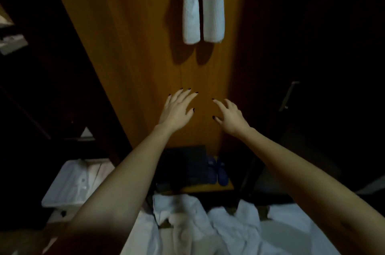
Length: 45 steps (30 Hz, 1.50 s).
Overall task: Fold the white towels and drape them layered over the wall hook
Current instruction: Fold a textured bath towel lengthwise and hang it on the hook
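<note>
A folded white towel (203, 2) hangs down the wooden wall panel (133, 50) in two strips; its top and the hook are cut off by the frame's upper edge. Both my arms reach forward below it. My left hand (177, 108) is spread with straight fingers and holds nothing. My right hand (229, 115) is beside it, fingers loosely extended, also holding nothing. Neither hand touches the towel. More crumpled white cloth (208, 223) lies low in front of me.
A low wooden shelf (226, 187) under the panel carries a dark item and a pair of blue shoes (217, 171). A white plastic bin (73, 184) stands at lower left. A dark door with a metal handle (288, 96) is on the right.
</note>
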Each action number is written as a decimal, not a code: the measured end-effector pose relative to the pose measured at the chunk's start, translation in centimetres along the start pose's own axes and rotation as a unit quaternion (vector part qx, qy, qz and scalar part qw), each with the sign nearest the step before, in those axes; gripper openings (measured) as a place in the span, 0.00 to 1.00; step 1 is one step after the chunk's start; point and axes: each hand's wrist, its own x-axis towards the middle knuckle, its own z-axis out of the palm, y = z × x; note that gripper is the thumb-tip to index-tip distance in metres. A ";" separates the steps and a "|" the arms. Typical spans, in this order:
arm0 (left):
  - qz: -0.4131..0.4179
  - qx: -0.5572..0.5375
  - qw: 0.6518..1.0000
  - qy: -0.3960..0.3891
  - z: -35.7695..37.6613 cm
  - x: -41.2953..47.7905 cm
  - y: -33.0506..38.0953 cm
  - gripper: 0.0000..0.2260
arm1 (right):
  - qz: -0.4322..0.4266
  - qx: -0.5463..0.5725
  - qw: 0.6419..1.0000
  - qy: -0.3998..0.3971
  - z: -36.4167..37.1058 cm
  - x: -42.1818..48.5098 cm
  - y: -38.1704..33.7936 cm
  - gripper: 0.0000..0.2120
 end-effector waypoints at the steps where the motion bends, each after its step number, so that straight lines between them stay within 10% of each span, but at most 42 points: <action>1: -0.008 0.000 1.000 -0.019 1.4 -2.0 -0.2 0.24 | 0.009 -0.002 1.000 -0.021 1.6 -1.7 0.4 0.30; 13: -0.093 -0.021 0.977 -0.190 18.4 -18.0 -2.7 0.26 | 0.092 -0.033 0.971 -0.218 20.6 -12.9 6.2 0.27; 22: -0.068 -0.065 0.980 -0.174 40.0 -28.1 -9.5 0.22 | 0.086 -0.017 0.948 -0.307 44.5 -15.6 13.0 0.27; 32: -0.206 -0.090 0.952 -0.209 64.9 -35.9 -21.9 0.23 | 0.170 0.071 0.940 -0.288 72.9 -14.5 17.5 0.27; 40: -0.049 -0.012 0.977 -0.208 77.4 -34.0 -28.9 0.24 | 0.256 0.177 0.907 -0.285 90.0 -13.2 18.5 0.17; 45: -0.033 0.046 0.978 -0.203 82.7 -33.7 -31.7 0.24 | 0.384 0.200 0.886 -0.167 96.7 -13.1 18.0 0.29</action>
